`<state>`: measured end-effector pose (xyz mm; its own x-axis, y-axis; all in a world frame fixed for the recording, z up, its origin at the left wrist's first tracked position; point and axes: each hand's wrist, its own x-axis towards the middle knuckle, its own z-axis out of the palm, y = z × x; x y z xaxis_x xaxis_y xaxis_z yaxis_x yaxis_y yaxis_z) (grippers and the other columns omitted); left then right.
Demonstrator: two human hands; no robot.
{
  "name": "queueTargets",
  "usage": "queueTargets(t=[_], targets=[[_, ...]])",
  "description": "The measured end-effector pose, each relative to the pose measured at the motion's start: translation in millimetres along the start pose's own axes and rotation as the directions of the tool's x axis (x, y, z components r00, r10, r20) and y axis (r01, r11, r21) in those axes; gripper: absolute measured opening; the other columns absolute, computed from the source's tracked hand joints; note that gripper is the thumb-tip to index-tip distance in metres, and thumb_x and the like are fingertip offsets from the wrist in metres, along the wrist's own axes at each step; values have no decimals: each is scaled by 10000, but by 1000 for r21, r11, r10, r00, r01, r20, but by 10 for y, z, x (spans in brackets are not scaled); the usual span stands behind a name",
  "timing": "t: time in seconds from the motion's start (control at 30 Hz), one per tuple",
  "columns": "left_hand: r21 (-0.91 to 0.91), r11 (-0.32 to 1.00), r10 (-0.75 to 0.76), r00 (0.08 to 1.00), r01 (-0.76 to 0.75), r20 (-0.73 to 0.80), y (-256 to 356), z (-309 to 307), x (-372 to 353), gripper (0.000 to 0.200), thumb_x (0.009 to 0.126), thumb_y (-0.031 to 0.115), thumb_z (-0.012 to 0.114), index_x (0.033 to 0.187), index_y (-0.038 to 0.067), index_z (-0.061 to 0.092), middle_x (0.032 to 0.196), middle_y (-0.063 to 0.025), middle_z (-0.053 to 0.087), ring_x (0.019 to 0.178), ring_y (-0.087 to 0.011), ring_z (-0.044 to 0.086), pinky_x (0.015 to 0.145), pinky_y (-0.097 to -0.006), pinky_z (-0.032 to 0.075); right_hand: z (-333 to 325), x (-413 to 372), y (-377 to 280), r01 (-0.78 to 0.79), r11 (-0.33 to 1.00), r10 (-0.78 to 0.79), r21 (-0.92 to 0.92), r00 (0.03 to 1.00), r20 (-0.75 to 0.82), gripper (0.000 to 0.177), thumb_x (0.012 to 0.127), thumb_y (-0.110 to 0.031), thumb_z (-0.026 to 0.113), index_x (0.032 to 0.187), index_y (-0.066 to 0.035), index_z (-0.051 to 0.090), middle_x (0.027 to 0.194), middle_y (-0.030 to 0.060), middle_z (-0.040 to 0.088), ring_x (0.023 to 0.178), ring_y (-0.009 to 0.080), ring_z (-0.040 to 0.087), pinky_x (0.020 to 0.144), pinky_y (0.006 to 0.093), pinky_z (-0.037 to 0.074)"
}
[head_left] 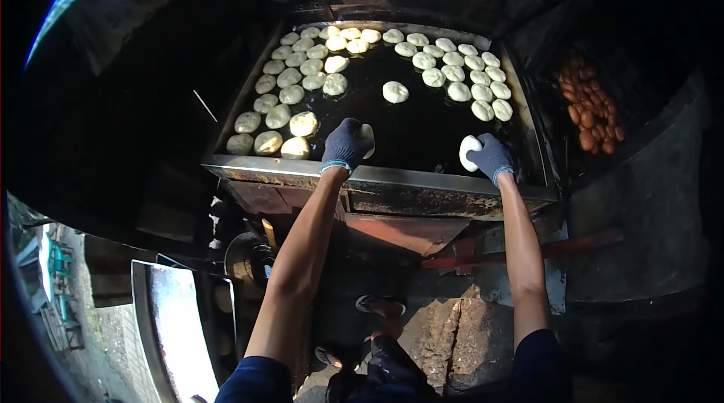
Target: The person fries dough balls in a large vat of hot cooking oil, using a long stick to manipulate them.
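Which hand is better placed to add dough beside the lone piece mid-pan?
Probably the left hand: it holds a dough piece and looks closer to the lone piece. The right hand, also holding dough, is farther off.

The left hand hides the bigger part of its dough ball; the right hand covers one side of another dough ball. The blue sleeves are cut by the bottom edge. What lies under the brown pieces is too dark to tell.
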<state>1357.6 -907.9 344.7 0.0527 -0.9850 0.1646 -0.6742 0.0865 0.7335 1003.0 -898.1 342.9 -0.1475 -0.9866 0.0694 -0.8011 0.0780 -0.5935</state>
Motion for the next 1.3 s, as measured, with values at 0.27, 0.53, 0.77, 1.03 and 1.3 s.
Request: queueTargets(t=[0.27, 0.53, 0.77, 1.03, 1.3], targets=[[-96, 993, 52, 988, -66, -143, 45, -33, -286, 551, 760, 317, 771, 1147, -26, 579, 1064, -217, 623, 970, -334, 629, 834, -397, 520, 235, 521, 573, -7, 996, -6, -85, 988, -153, 400, 790, -280, 689, 1048, 21, 641, 930, 211, 690, 849, 319, 683, 761, 402, 523], [93, 895, -232, 632, 437, -740, -786, -2368, -4139, 353, 849, 183, 688, 1150, 29, 588, 1092, -166, 609, 923, -285, 649, 808, -363, 531, 671, -800, -2397, 670, 720, -595, 179, 730, -336, 315, 962, -44, 521, 1251, 83, 530, 1248, 189, 589, 1077, 259, 619, 933, 339, 507], [-423, -373, -483, -562, 826, -672, -847, -3405, -8065, 373, 859, 259, 553, 1100, -23, 600, 1046, -288, 612, 1017, -434, 596, 878, -498, 476, 2102, -4837, -4796, 317, 412, -894, 854, -41, 446, 308, 879, -108, 603, 1163, 10, 623, 1080, 158, 664, 999, 227, 660, 860, 327, 521], [-553, -102, -857, -355, 827, -373, -1057, -3068, -9048, 553, 750, 374, 673, 1086, -60, 605, 1017, -285, 658, 986, -407, 646, 863, -441, 500, 3495, -7418, -5545, 757, 222, -452, 614, -478, 753, 567, 663, -376, 693, 1075, 14, 678, 1078, 285, 652, 1067, 392, 622, 931, 427, 491], [-696, 625, -780, 242, 354, -578, -751, -3172, -6872, 465, 774, 99, 739, 1171, -15, 526, 1068, -118, 611, 958, -205, 616, 870, -335, 506, 2450, -5356, -4632, 287, 627, -761, 724, 25, 649, 550, 712, -287, 726, 1169, -41, 543, 1112, 226, 611, 1076, 357, 595, 932, 424, 473]])
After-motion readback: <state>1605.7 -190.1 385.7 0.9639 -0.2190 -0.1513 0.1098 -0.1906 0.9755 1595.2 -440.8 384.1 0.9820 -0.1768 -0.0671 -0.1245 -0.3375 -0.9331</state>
